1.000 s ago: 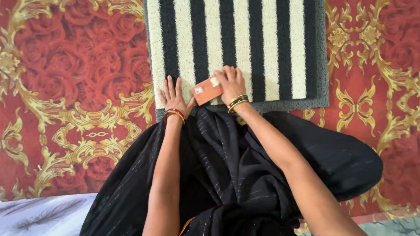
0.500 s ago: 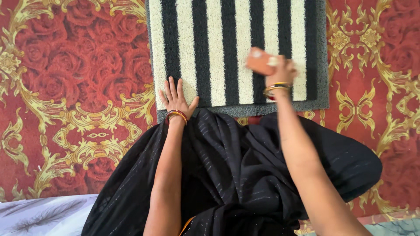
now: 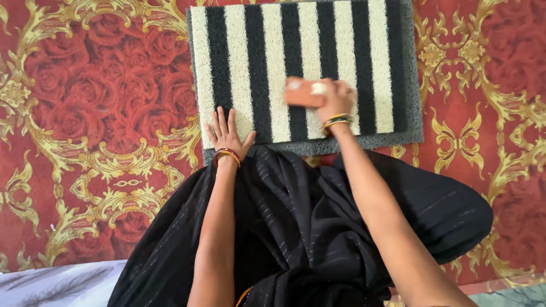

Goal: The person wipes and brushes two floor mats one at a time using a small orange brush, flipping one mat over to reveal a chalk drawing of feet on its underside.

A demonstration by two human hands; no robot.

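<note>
The orange brush [image 3: 304,92] is clenched in the right hand [image 3: 335,98] mid-mat. The left hand [image 3: 227,135] is pressed flat, grip released, at the striped mat [image 3: 256,68]'s near edge. Red floral carpet [image 3: 91,113] is seen around it.

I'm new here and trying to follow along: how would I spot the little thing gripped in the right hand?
Find the black-and-cream striped doormat lying on the red and gold floral floor covering. Near the mat's lower middle, the right hand grips a small orange-brown block, blurred here, while the left hand lies flat on the mat's near corner. It is the only plain orange thing on the stripes.
</note>
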